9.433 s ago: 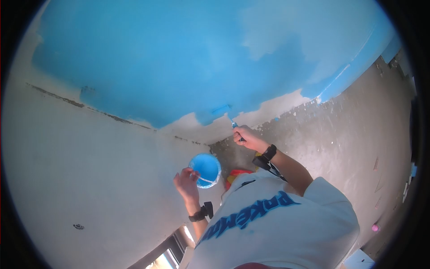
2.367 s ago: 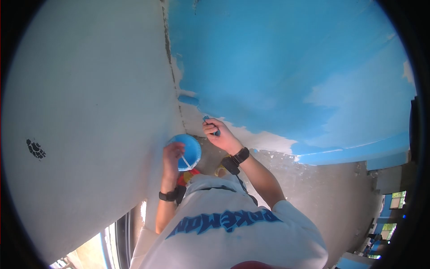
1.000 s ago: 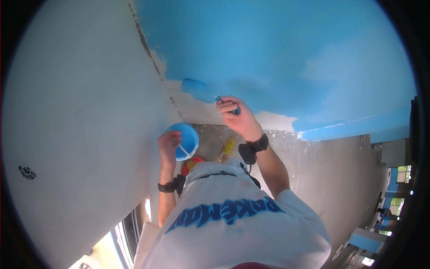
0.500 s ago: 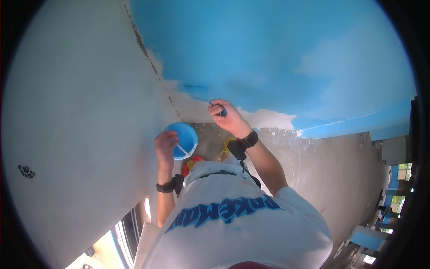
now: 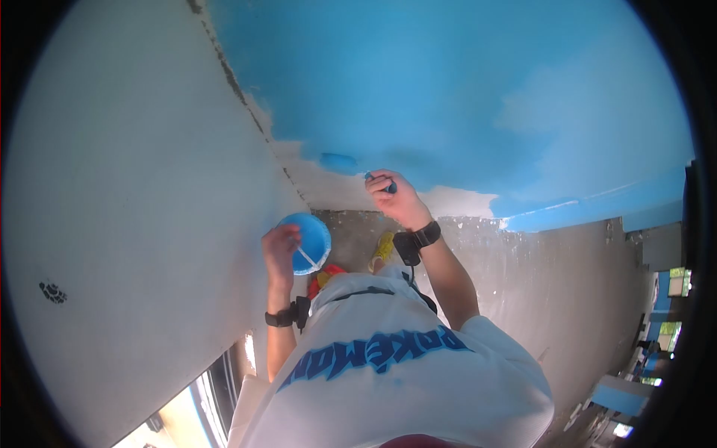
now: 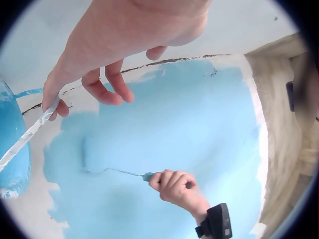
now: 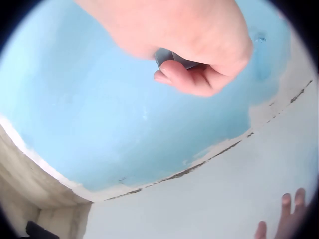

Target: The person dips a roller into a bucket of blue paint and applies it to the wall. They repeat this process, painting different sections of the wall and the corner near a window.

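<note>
My right hand (image 5: 391, 191) grips the blue handle (image 7: 172, 57) of a small paint roller (image 5: 337, 162), whose sleeve lies against the wall at the lower edge of the blue paint (image 5: 448, 89). In the left wrist view the roller (image 6: 94, 154) sits left of the right hand (image 6: 177, 186) on its thin wire arm. My left hand (image 5: 280, 250) holds a blue paint bucket (image 5: 306, 239) by its white handle (image 6: 25, 139), one finger hooked round it and the others loose. The right hand (image 7: 199, 45) fills the top of the right wrist view.
A white unpainted wall (image 5: 134, 187) meets the blue one at a dark cracked corner line (image 5: 239, 82). A white strip (image 5: 463, 200) runs under the blue paint. Below lie a grey paint-flecked concrete floor (image 5: 567, 284), a yellow shoe (image 5: 384, 245) and an opening (image 5: 209, 396).
Over the last second the right hand moved the roller a short way left, then back right and lower, along the bottom of the blue paint. The left hand kept the bucket still.
</note>
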Motion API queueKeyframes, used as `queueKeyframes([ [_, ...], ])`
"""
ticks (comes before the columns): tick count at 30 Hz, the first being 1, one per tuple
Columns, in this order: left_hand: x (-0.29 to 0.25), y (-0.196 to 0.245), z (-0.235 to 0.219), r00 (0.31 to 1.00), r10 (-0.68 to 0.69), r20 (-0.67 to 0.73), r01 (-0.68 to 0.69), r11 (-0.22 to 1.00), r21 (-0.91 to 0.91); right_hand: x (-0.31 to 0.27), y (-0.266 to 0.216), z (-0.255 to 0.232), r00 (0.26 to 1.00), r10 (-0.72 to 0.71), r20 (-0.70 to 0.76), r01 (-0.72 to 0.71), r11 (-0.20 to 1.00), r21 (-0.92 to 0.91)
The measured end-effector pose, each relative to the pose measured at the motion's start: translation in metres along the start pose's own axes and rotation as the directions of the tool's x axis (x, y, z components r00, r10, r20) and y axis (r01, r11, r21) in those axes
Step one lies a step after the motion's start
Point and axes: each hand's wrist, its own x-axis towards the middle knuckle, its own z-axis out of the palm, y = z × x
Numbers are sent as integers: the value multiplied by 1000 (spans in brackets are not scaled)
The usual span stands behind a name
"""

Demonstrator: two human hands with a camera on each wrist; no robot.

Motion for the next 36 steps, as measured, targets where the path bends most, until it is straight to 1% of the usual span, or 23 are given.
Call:
queueKeyframes([
  [1, 1, 0, 0, 1000, 1, -17, -1, 1000, -5, -15, 2, 11, 999, 18, 27, -19, 997, 70],
  [5, 6, -2, -6, 997, -50, 54, 49, 999, 18, -68, 16, 41, 997, -75, 27, 73, 995, 62],
  [7, 9, 5, -7, 997, -66, 47, 66, 998, 4, -84, 28, 51, 983, -171, 69, 171, 985, 7],
  [8, 10, 5, -7, 995, -73, 63, 72, 997, 10, -95, 34, 56, 979, -188, 73, 187, 982, 13],
  [9, 6, -2, -6, 994, -59, 87, 59, 998, 4, -112, 40, 55, 976, -198, 86, 199, 980, -4],
  [11, 5, -4, -10, 994, -50, 94, 50, 999, -3, -121, 47, 52, 977, -196, 89, 198, 980, -16],
  [12, 5, -4, -11, 994, -49, 100, 50, 999, -4, -123, 48, 50, 977, -186, 106, 195, 978, -78],
  [13, 6, -3, -11, 994, -47, 102, 48, 999, -8, -121, 50, 50, 978, -170, 121, 186, 972, -140],
  [17, 8, -12, -18, 998, -43, 55, 44, 999, -29, -82, 46, 17, 983, -137, 119, 158, 969, -188],
  [19, 8, -14, -19, 997, -35, 66, 37, 999, -29, -49, 33, -7, 992, -89, 90, 94, 994, -59],
  [20, 9, -15, -19, 998, -30, 57, 32, 999, -32, -34, 26, -18, 993, -78, 89, 84, 994, -63],
  [22, 9, -16, -20, 997, -17, 82, 19, 999, -35, -3, 14, -41, 999, -38, 36, 39, 999, -18],
  [23, 9, -15, -19, 997, -11, 76, 14, 999, -37, 10, 11, -51, 999, -31, 37, 32, 999, -22],
  [26, 7, -11, -16, 995, -7, 95, 6, 1000, 12, 48, 1, -84, 996, -80, 26, 82, 993, -82],
  [30, 5, -10, -12, 994, -6, 106, 4, 1000, 19, 46, 2, -84, 994, -108, 34, 112, 987, -117],
  [32, 3, -8, -9, 994, -22, 111, 20, 1000, 18, 24, 6, -65, 995, -85, 46, 87, 994, -61],
  [33, 2, -7, -7, 995, -29, 93, 29, 1000, 2, 12, 7, -55, 994, -98, 47, 100, 993, -54],
  [34, 2, -7, -7, 996, -39, 77, 40, 999, -13, -1, 7, -44, 996, -75, 53, 77, 996, -35],
  [35, 2, -6, -5, 995, -48, 90, 48, 999, -8, -14, 8, -33, 997, -53, 62, 54, 998, -19],
  [36, 2, -5, -6, 994, -46, 96, 46, 999, 3, -27, 10, -24, 996, -68, 63, 69, 998, -11],
])
